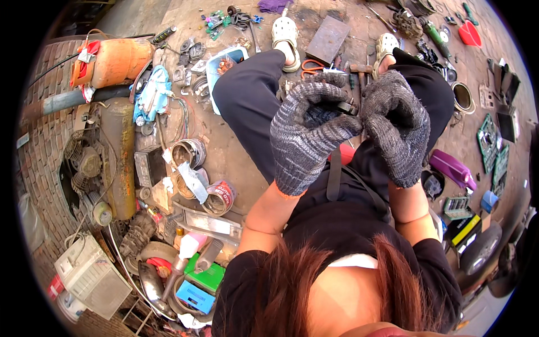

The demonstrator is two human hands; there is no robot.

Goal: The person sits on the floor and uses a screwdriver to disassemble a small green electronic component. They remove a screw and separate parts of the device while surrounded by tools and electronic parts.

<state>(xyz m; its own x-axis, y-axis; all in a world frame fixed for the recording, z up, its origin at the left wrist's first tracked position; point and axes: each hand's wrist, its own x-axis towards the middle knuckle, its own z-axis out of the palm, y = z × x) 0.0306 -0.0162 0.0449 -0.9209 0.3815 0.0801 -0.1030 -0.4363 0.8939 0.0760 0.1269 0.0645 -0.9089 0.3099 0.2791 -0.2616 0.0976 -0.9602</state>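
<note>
My left hand (307,137), in a grey knitted glove, is closed on a small dark metal part (348,108) that shows between thumb and fingers. Close beside it, my right hand (398,132), gloved alike, has its fingers curled towards the thumb. Whatever it pinches is hidden. Both hands are raised over my lap. Beyond them on the ground lie a wooden-handled hammer (361,68), a tool with orange loop handles (312,67) and a flat grey metal block (328,38).
To the left, a blue tub (214,84) holds copper-coloured bits, near open cans (219,197). An orange gas cylinder (123,60) lies by the brick wall. At the right are a green angle grinder (437,40), a purple bottle (449,167) and green tool trays (488,140).
</note>
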